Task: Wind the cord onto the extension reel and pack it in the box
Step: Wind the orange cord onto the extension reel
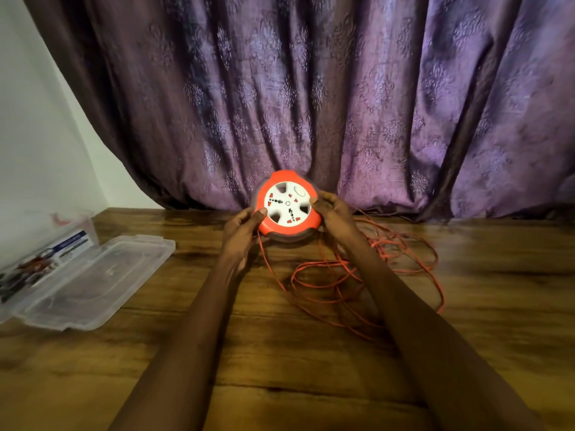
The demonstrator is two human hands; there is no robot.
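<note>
Both bare forearms reach over brown wooden table; left hand and right hand fingers curled gripping round orange-white extension reel above table. Loose orange cord tangled beneath, right. Clear plastic box far left.

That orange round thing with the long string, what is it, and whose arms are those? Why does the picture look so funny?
The picture comes from a camera worn on a person's head, looking down, so you see their own arms. The wide lens bends things a little. The left hand and the right hand hold an extension reel up above a wooden table. It is orange and white with plug holes. The string is its orange cord, lying loose and tangled on the table, not yet wound up. On the left sits a clear plastic box with its lid open. Behind hangs a purple curtain.
</note>
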